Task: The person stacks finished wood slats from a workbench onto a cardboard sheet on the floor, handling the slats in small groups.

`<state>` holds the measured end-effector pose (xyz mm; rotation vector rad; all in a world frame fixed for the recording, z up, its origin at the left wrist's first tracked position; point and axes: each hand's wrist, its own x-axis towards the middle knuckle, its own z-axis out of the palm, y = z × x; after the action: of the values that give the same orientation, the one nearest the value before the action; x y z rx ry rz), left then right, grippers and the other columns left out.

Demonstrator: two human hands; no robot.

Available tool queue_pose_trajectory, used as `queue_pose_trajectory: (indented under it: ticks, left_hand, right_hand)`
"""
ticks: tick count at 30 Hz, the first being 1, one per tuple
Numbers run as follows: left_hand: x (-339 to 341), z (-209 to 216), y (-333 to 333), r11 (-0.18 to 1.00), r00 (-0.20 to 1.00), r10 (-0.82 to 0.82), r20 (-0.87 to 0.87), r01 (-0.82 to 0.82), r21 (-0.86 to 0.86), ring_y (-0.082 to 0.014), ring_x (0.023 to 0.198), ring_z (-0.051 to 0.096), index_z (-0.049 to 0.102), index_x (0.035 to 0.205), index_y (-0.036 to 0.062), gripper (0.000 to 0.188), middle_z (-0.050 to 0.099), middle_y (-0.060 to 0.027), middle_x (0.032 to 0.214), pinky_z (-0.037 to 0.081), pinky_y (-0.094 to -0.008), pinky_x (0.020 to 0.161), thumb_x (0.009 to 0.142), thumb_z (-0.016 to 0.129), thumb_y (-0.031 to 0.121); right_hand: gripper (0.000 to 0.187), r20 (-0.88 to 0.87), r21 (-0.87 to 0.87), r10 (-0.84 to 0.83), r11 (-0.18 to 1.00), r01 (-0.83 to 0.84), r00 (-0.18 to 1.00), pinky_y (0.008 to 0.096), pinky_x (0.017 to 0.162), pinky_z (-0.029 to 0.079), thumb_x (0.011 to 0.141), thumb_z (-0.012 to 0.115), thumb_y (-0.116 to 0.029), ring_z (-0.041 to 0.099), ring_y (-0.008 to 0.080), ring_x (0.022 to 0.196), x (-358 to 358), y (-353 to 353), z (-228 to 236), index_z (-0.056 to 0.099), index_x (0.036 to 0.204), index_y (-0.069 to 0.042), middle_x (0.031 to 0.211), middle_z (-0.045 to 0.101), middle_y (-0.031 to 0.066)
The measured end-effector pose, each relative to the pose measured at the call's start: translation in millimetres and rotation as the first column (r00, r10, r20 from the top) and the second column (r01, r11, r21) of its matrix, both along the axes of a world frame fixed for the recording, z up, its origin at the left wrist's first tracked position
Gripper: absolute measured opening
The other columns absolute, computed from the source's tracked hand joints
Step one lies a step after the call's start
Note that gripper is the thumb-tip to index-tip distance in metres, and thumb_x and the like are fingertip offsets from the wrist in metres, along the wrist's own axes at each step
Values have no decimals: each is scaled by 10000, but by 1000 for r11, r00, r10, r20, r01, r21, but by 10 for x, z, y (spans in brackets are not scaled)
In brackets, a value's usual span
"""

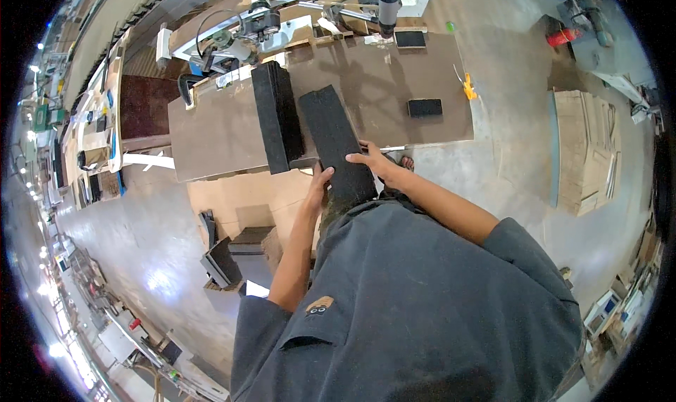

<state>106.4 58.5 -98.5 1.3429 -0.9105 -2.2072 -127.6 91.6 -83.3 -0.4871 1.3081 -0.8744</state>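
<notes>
From where I stand, the person holds a long black board (336,138) lengthwise in front of the waist, its far end over the brown table (211,141); I can't tell whether it touches the top. It is flat, straight-sided and matte, with a slightly rough, paler-flecked face. The left hand (322,184) grips its left edge and the right hand (373,161) its right edge, both thumbs on the upper face, the other fingers partly hidden. Just left of it lies a stack of similar black boards (276,117), and to the right a small black block (424,108). On the floor, lower left, dark slabs (224,262) stand by a cardboard box (272,250); whether any sit inside, I can't tell.
</notes>
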Motion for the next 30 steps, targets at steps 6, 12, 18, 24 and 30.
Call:
queue_pose_trajectory:
  ticks: [6,12,18,24,30]
  left_hand:
    - [-216,-1,-1,995,986,-1,-165,18,99,-311,1377,567,342,1652,153,842,535,-115,1545,511,-457,1133,968,712,477]
    - [-139,399,104,985,989,-106,-101,118,129,-327,1424,536,272,1687,125,1194,505,-131,1579,480,-461,1189,760,847,612]
    - [-146,252,86,976,988,-124,-90,138,166,-333,1425,535,237,1687,70,1248,486,-154,1589,471,-481,1186,733,889,543]
    - [-492,386,-462,917,938,-346,15,341,-208,-327,1398,545,321,1623,6,1246,536,-167,1521,443,-438,1181,663,966,469]
    - [-1003,435,-1250,284,641,-439,629,764,-579,-342,1089,696,763,1113,68,557,766,-130,1167,526,-405,982,648,923,329]
  right_hand:
    - [1228,93,9,-103,995,103,990,449,1192,412,788,907,-534,505,337,1421,-36,222,-480,239,1655,23,1556,447,250]
    - [1313,305,-13,29,1000,-26,952,470,1282,261,798,898,-508,329,346,1564,-88,364,-72,92,1713,-22,1707,274,239]
    - [1305,237,-32,12,999,-5,971,458,1302,215,802,892,-458,275,356,1592,-138,426,-133,61,1727,-62,1725,244,225]
    - [1488,-56,-344,134,928,-145,989,456,1321,176,734,947,-517,225,369,1602,-711,126,128,-73,1717,-62,1747,142,277]
    - [1590,-309,-752,123,576,-322,943,442,1323,190,650,1006,-374,200,334,1614,-1612,-683,375,-142,1718,-105,1751,114,227]
